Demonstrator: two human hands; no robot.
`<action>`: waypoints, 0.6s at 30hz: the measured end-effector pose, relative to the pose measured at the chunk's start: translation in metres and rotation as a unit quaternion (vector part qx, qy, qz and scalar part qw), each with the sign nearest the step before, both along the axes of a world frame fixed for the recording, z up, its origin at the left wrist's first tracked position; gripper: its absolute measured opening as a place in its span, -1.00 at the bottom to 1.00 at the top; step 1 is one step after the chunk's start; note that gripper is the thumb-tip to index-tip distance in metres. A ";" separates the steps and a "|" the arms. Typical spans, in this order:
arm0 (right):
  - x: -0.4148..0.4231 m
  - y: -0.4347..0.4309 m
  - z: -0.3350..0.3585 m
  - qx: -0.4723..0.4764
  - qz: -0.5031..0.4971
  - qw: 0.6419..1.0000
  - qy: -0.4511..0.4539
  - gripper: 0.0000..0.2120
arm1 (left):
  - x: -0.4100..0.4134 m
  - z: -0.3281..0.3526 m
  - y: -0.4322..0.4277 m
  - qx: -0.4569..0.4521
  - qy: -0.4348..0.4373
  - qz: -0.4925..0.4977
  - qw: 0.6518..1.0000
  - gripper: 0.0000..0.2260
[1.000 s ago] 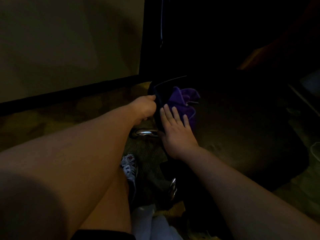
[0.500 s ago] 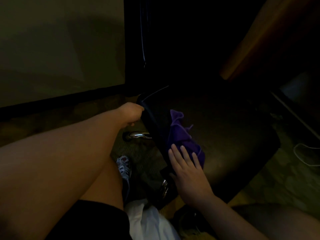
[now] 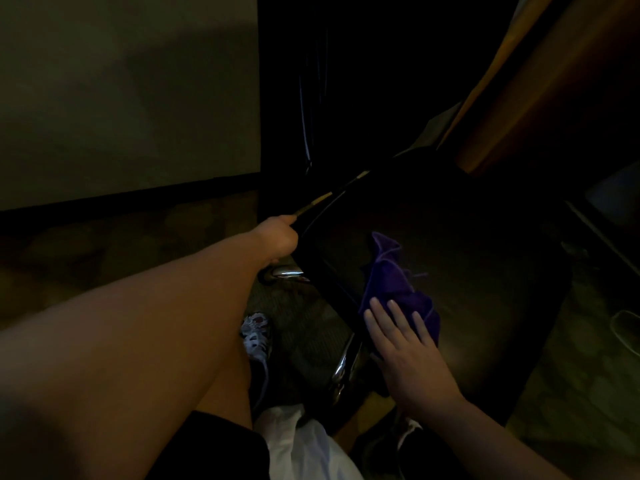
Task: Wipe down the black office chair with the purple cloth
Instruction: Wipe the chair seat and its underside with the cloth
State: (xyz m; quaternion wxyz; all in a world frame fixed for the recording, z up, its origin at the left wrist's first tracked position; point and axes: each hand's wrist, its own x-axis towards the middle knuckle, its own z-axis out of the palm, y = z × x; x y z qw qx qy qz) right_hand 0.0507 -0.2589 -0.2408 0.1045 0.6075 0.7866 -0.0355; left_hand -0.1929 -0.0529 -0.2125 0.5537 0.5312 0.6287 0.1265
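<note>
The black office chair (image 3: 467,282) fills the dim middle and right of the view, its seat facing up. A crumpled purple cloth (image 3: 391,278) lies on the seat near its left edge. My right hand (image 3: 405,355) lies flat with fingers spread, fingertips pressing on the near end of the cloth at the seat's front left corner. My left hand (image 3: 278,239) is closed around the seat's left edge, further back. The chair's backrest is lost in darkness behind.
A chrome chair leg (image 3: 287,271) shows under the seat, another (image 3: 344,365) nearer me. My shoe (image 3: 256,334) stands on the patterned carpet. A pale wall (image 3: 128,91) with a dark baseboard is at the left. Wooden furniture (image 3: 526,81) rises at the right; a cord (image 3: 623,327) lies on the floor.
My right hand has slid with the cloth from the back of the seat's left edge toward the front corner. My left hand kept its grip on the seat edge.
</note>
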 end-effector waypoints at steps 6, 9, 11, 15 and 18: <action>-0.022 0.042 -0.005 -0.006 0.065 0.998 -0.011 0.05 | -0.010 -0.004 0.013 -0.015 0.013 -0.050 0.999 -0.42; -0.040 0.069 -0.010 0.008 0.086 0.996 -0.006 0.00 | -0.014 -0.005 0.015 -0.039 0.015 -0.069 0.997 -0.38; -0.054 0.088 -0.009 0.013 0.099 0.995 0.000 -0.07 | -0.015 -0.001 0.014 -0.053 0.013 -0.078 0.995 -0.40; -0.085 0.129 -0.002 -0.015 0.121 0.992 -0.021 -0.19 | -0.016 0.002 0.014 -0.040 0.033 -0.088 0.995 -0.44; -0.102 0.146 0.000 -0.010 0.124 0.991 -0.037 -0.23 | -0.015 -0.001 0.015 -0.027 0.056 -0.085 0.994 -0.58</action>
